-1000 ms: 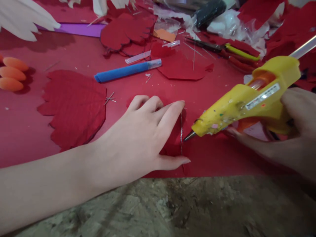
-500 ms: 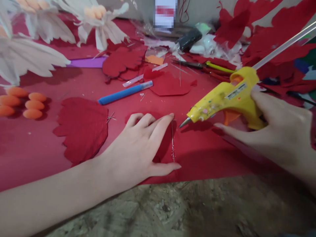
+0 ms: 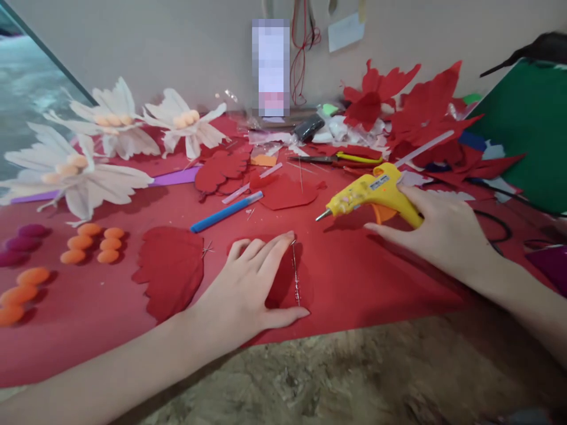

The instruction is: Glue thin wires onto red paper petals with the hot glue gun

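Observation:
My left hand [image 3: 252,283] lies with fingers spread on a red crepe-like piece [image 3: 281,283], pressing it to the red table cover. A thin wire [image 3: 296,271] with shiny beads of glue runs along that piece, between my index fingertip and thumb. My right hand [image 3: 436,230] grips a yellow hot glue gun [image 3: 363,192] by its handle. Its metal nozzle points left, just beyond the far end of the wire and apart from it. A red scalloped petal stack [image 3: 170,271] rests left of my left hand, with several thin wires at its tip.
Beyond my hands lie a blue pen [image 3: 225,212], a red cutout [image 3: 290,192] and scissors [image 3: 358,157]. White flowers [image 3: 88,177] and orange pompoms [image 3: 80,242] occupy the left. Red flowers [image 3: 425,112] and a green board [image 3: 527,136] stand at the right. A blurred phone-like screen [image 3: 271,68] is at the back.
The view has tilted up and widened, showing more wall. The glue gun's nozzle has shifted slightly away from my left fingertips. My left hand stays on the red piece.

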{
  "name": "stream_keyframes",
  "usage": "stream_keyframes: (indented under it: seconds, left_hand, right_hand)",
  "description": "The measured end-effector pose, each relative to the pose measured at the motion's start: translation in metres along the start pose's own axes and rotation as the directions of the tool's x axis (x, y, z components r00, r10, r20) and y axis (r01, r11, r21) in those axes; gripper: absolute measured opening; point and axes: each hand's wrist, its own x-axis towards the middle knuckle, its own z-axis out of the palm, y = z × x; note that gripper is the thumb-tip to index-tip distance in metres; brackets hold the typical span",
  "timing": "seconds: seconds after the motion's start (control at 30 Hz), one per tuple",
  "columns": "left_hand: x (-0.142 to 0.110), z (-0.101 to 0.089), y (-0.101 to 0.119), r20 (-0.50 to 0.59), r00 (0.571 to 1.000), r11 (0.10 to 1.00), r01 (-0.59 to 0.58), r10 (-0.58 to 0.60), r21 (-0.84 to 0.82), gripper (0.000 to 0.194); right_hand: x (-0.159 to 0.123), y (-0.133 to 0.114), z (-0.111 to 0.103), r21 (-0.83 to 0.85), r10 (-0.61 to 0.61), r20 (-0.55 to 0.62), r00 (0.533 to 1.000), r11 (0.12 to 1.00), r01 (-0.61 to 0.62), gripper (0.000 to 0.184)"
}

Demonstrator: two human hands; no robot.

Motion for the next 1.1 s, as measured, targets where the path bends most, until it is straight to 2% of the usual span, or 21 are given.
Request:
stream_keyframes:
  seconds: [0.07,0.13,0.23,0.33,0.37,0.4,0.43,0.47,0.5,0.53,0.63,0.7,0.77,0.93,1.1]
  left_hand:
    - [-0.001,0.001,0.001,-0.004,1.0,1.0,0.002,-0.002,0.017,0.078]
    - [-0.003,0.001,0.001,-0.04,0.999,0.999,-0.015,0.016,0.046,0.078]
    - [-0.008,-0.006,0.001,-0.14,0.987,0.995,-0.068,0.078,0.073,0.073]
    - [-0.015,-0.022,-0.002,-0.242,0.966,0.996,-0.086,0.091,0.031,0.051]
    - [-0.018,-0.028,-0.005,-0.26,0.965,0.999,-0.049,0.046,-0.002,0.045]
    - [-0.02,-0.032,-0.008,-0.216,0.975,0.998,0.048,-0.057,-0.047,0.041]
    - [-0.022,-0.035,-0.012,-0.268,0.958,0.991,0.078,-0.103,-0.105,0.039]
    - [-0.025,-0.037,-0.016,-0.246,0.952,0.972,0.137,-0.183,-0.192,0.038]
    - [-0.027,-0.037,-0.019,-0.15,0.962,0.948,0.185,-0.229,-0.26,0.037]
    - [-0.029,-0.035,-0.021,-0.076,0.975,0.938,0.18,-0.211,-0.298,0.038]
    - [-0.032,-0.024,-0.021,-0.013,1.0,0.972,-0.031,0.028,-0.234,0.046]
    - [-0.031,-0.017,-0.016,0.037,0.984,0.978,-0.166,0.172,-0.127,0.057]
    - [-0.029,-0.012,-0.011,0.083,0.964,0.967,-0.251,0.254,-0.046,0.069]
    - [-0.023,-0.01,-0.004,0.2,0.954,0.969,-0.24,0.224,0.059,0.078]
    - [-0.02,-0.013,-0.002,0.252,0.947,0.972,-0.223,0.197,0.08,0.079]
  right_hand:
    - [0.003,0.006,0.003,-0.036,0.123,0.113,0.986,0.992,-0.12,0.09]
    - [0.005,0.01,0.005,-0.059,0.21,0.222,0.952,0.978,-0.202,0.085]
    - [0.007,0.013,0.007,-0.054,0.227,0.317,0.921,0.974,-0.222,0.062]
    - [0.006,0.012,0.011,-0.053,0.22,0.313,0.924,0.975,-0.214,0.052]
    - [0.005,0.012,0.012,-0.058,0.223,0.3,0.927,0.975,-0.216,0.051]
    - [0.004,0.012,0.014,-0.062,0.224,0.289,0.931,0.975,-0.215,0.051]
    - [0.003,0.011,0.016,-0.067,0.226,0.281,0.933,0.974,-0.216,0.052]
    - [0.003,0.011,0.018,-0.07,0.228,0.277,0.934,0.974,-0.217,0.052]
    - [0.002,0.012,0.019,-0.074,0.232,0.279,0.932,0.973,-0.221,0.053]
    - [0.002,0.012,0.02,-0.078,0.24,0.287,0.927,0.971,-0.227,0.055]
    - [0.004,0.012,0.017,-0.089,0.254,0.296,0.921,0.967,-0.238,0.064]
    - [0.005,0.011,0.012,-0.082,0.232,0.255,0.939,0.972,-0.218,0.066]
    - [0.005,0.008,0.006,-0.059,0.192,0.185,0.964,0.981,-0.185,0.064]
    - [0.0,-0.005,-0.002,0.084,0.033,0.084,0.996,0.996,-0.04,0.047]
    - [-0.007,-0.024,-0.008,0.267,-0.111,0.004,0.994,0.958,0.106,0.023]
